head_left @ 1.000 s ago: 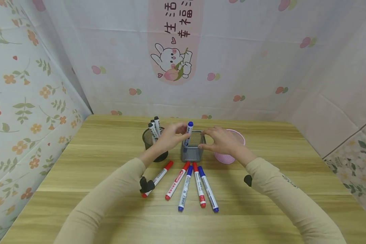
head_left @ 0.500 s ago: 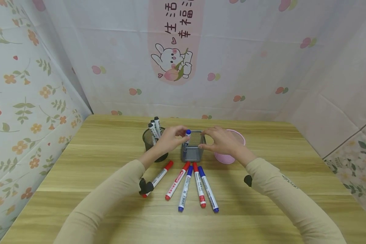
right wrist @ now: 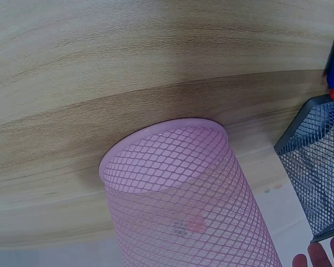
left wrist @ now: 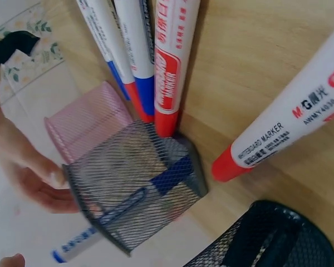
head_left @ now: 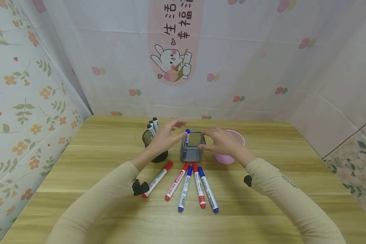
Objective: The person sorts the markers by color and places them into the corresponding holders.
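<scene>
A blue whiteboard marker [head_left: 186, 138] stands tilted inside the square grey mesh pen holder [head_left: 191, 155], its blue end above the rim. My left hand [head_left: 167, 136] is beside that rim with fingers spread apart and nothing in them. In the left wrist view, the marker [left wrist: 80, 246] shows through the mesh and pokes out over the rim. My right hand [head_left: 221, 140] holds the right side of the pen holder, thumb at the front and fingers toward the back. Right fingertips [right wrist: 323, 257] appear by the holder's rim in the right wrist view.
Left of it, a round black mesh holder [head_left: 160, 157] contains several black-capped markers [head_left: 151, 128]. A pink round mesh holder [head_left: 225, 158] stands on the right, behind my right hand. Several red and blue markers [head_left: 177, 181] lie fanned on the wooden table [head_left: 250, 217] in front.
The blue marker has gone down into the square pen holder. My left hand has let go of it, spread its fingers and drawn slightly left. The right hand has stayed in place.
</scene>
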Tool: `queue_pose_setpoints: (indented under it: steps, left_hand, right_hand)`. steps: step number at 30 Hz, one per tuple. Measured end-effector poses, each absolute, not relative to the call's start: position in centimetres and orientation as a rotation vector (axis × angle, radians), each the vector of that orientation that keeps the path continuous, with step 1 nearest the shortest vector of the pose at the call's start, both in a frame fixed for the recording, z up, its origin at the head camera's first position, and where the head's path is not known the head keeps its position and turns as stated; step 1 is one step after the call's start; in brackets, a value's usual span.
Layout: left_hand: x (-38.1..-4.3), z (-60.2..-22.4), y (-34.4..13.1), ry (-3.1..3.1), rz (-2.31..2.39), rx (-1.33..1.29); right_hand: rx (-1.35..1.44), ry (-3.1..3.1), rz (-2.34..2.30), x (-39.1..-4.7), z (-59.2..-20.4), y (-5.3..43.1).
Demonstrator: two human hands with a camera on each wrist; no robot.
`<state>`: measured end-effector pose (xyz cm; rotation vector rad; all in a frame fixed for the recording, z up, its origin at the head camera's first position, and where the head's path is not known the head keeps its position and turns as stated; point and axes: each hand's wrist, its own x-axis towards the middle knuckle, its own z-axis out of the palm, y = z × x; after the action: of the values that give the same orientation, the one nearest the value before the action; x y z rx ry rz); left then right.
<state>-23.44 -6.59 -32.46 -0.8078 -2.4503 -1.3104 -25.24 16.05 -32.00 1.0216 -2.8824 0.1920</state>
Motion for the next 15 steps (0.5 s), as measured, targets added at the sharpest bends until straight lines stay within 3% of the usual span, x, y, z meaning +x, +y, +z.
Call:
queue_pose_setpoints:
  steps: [8, 15]
  left_hand:
    - [-20.5, -31.8, -7.4, -2.335, -0.985, -1.178]
    - [-17.5, -32.3, -7.5, -2.333, -0.374, -1.547]
  right_hand:
    - [1.032, -2.865, 0.184, -25.2, -31.9, 16.0]
    - [1.036, -2.862, 0.210, -25.1, -31.9, 16.0]
